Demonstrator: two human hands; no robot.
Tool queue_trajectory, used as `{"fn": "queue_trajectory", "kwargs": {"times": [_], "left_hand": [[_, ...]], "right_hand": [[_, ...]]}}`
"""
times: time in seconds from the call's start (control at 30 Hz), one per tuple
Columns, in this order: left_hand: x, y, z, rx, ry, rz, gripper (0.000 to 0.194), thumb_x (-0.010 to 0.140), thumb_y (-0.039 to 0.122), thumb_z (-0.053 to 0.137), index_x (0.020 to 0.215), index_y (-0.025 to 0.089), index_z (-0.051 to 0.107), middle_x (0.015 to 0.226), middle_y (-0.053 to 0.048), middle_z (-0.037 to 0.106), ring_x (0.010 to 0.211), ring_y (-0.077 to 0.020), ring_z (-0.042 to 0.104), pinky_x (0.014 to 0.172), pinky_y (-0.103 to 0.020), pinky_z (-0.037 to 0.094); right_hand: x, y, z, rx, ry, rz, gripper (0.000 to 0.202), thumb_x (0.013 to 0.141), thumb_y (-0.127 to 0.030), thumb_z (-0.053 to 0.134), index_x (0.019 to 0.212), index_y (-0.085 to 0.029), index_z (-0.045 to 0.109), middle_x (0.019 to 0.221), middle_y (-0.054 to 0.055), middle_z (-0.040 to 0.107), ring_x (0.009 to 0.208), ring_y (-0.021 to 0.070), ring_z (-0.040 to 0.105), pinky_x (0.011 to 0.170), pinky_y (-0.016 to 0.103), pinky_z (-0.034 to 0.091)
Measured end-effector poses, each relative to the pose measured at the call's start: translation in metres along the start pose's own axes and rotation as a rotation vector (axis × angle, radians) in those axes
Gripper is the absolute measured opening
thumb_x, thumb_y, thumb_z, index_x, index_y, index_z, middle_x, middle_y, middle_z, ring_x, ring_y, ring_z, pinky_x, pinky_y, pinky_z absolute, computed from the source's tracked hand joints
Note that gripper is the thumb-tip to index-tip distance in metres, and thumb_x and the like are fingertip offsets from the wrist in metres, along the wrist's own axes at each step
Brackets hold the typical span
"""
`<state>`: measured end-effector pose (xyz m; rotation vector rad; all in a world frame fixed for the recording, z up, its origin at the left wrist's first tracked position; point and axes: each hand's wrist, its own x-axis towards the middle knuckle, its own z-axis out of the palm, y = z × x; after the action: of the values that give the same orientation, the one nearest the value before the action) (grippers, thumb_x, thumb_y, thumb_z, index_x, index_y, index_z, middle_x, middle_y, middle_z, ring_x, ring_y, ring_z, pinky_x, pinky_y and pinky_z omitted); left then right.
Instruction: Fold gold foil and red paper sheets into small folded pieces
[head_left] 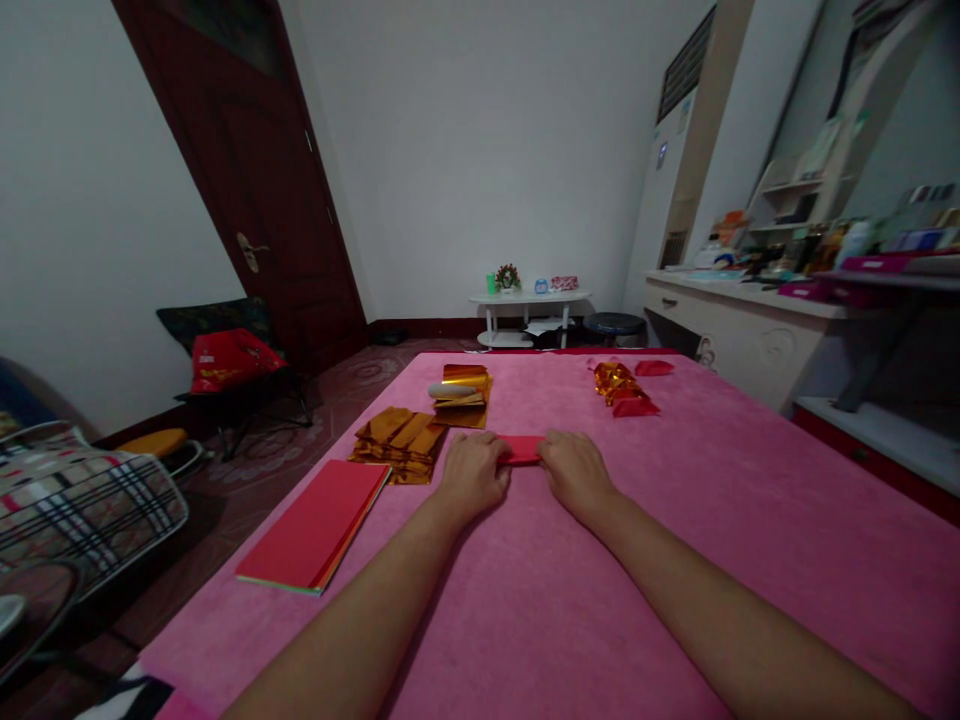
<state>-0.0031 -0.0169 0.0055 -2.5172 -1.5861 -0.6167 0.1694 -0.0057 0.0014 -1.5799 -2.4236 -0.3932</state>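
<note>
A folded strip of red paper (523, 450) lies on the pink cloth between my hands. My left hand (474, 472) grips its left end with curled fingers, and my right hand (577, 468) has its fingers closed on the right end. Just left of my left hand is a pile of gold foil sheets (401, 440). Behind that, more gold foil (466, 376) lies under a pale rounded object (452, 391). A stack of red paper (319, 525) rests at the left edge. Folded gold foil pieces (616, 383) and folded red pieces (636, 407) sit at the far right.
The pink cloth (675, 560) covers the broad surface under my arms. Beyond its far edge stands a small white table (531, 298). A white dresser (739, 320) is on the right. On the left are a chair with a red bag (234, 362) and a plaid-covered seat (82, 500).
</note>
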Motion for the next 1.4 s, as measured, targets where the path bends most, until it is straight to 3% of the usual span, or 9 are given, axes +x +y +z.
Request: {"fn": "queue_trajectory", "kwargs": {"times": [0.2, 0.33, 0.53, 0.73, 0.87, 0.93, 1.03, 1.17, 1.4], "left_hand": [[0.012, -0.008, 0.009, -0.014, 0.027, -0.042, 0.016, 0.078, 0.026, 0.057, 0.087, 0.02, 0.069, 0.084, -0.007, 0.067, 0.082, -0.0198, 0.059, 0.072, -0.03, 0.037], [0.014, -0.016, 0.014, -0.147, 0.089, -0.066, 0.016, 0.079, 0.023, 0.056, 0.083, 0.02, 0.071, 0.08, -0.006, 0.068, 0.075, -0.0172, 0.059, 0.069, -0.027, 0.038], [0.012, -0.021, 0.017, -0.522, 0.226, -0.175, 0.015, 0.077, 0.022, 0.057, 0.076, 0.016, 0.071, 0.07, -0.002, 0.067, 0.065, -0.0132, 0.057, 0.063, -0.023, 0.039], [0.018, -0.017, 0.017, -0.923, 0.215, -0.369, 0.017, 0.068, 0.028, 0.064, 0.065, 0.012, 0.067, 0.055, 0.0, 0.06, 0.049, -0.01, 0.049, 0.048, -0.02, 0.033], [0.023, -0.006, 0.013, -1.353, 0.211, -0.536, 0.025, 0.058, 0.033, 0.071, 0.066, 0.01, 0.066, 0.057, -0.003, 0.063, 0.046, -0.0105, 0.051, 0.047, -0.022, 0.037], [0.024, 0.0, 0.009, -1.451, 0.216, -0.586, 0.03, 0.052, 0.034, 0.075, 0.066, 0.009, 0.066, 0.057, -0.003, 0.064, 0.046, -0.0104, 0.052, 0.047, -0.022, 0.038], [0.022, 0.006, 0.004, -1.439, 0.25, -0.598, 0.031, 0.049, 0.034, 0.078, 0.064, 0.009, 0.065, 0.053, -0.002, 0.061, 0.043, -0.0085, 0.048, 0.045, -0.021, 0.036], [0.02, 0.009, 0.005, -1.395, 0.282, -0.542, 0.027, 0.055, 0.035, 0.074, 0.061, 0.01, 0.064, 0.051, 0.0, 0.058, 0.042, -0.0073, 0.046, 0.044, -0.02, 0.033], [0.02, 0.004, 0.0, -1.169, 0.189, -0.446, 0.026, 0.062, 0.036, 0.07, 0.063, 0.011, 0.064, 0.056, -0.003, 0.06, 0.046, -0.0097, 0.049, 0.046, -0.021, 0.034]], "right_hand": [[0.004, 0.006, 0.004, 0.125, 0.033, 0.117, 0.014, 0.084, -0.022, 0.052, 0.086, -0.019, 0.066, 0.089, 0.006, 0.063, 0.086, 0.0182, 0.056, 0.074, 0.028, 0.035], [0.005, 0.009, 0.005, 0.195, 0.065, 0.136, 0.013, 0.084, -0.025, 0.053, 0.085, -0.021, 0.065, 0.086, 0.003, 0.064, 0.081, 0.0159, 0.056, 0.072, 0.026, 0.034], [0.005, 0.014, 0.007, 0.343, 0.173, 0.124, 0.016, 0.083, -0.024, 0.05, 0.073, -0.02, 0.062, 0.076, 0.002, 0.063, 0.072, 0.0147, 0.054, 0.067, 0.025, 0.033], [0.01, 0.022, 0.008, 0.836, 0.219, 0.188, 0.017, 0.079, -0.027, 0.049, 0.067, -0.018, 0.058, 0.063, -0.002, 0.057, 0.061, 0.0136, 0.051, 0.057, 0.023, 0.034], [0.014, 0.024, -0.001, 1.126, 0.31, 0.232, 0.021, 0.073, -0.031, 0.055, 0.058, -0.017, 0.051, 0.054, -0.004, 0.048, 0.054, 0.0115, 0.043, 0.051, 0.023, 0.031], [0.014, 0.022, -0.008, 1.23, 0.335, 0.259, 0.026, 0.071, -0.035, 0.059, 0.055, -0.018, 0.047, 0.051, -0.005, 0.043, 0.05, 0.0099, 0.039, 0.047, 0.022, 0.028], [0.012, 0.017, -0.016, 1.421, 0.26, 0.304, 0.028, 0.068, -0.041, 0.064, 0.06, -0.016, 0.053, 0.053, -0.004, 0.049, 0.048, 0.0095, 0.041, 0.045, 0.021, 0.029], [0.008, 0.011, -0.021, 1.612, 0.102, 0.335, 0.03, 0.063, -0.04, 0.07, 0.076, -0.013, 0.063, 0.066, 0.001, 0.063, 0.053, 0.0123, 0.052, 0.05, 0.023, 0.038], [0.006, 0.01, -0.017, 1.548, 0.14, 0.383, 0.026, 0.059, -0.034, 0.073, 0.07, -0.011, 0.065, 0.06, 0.001, 0.063, 0.049, 0.0109, 0.051, 0.047, 0.022, 0.037]]}}
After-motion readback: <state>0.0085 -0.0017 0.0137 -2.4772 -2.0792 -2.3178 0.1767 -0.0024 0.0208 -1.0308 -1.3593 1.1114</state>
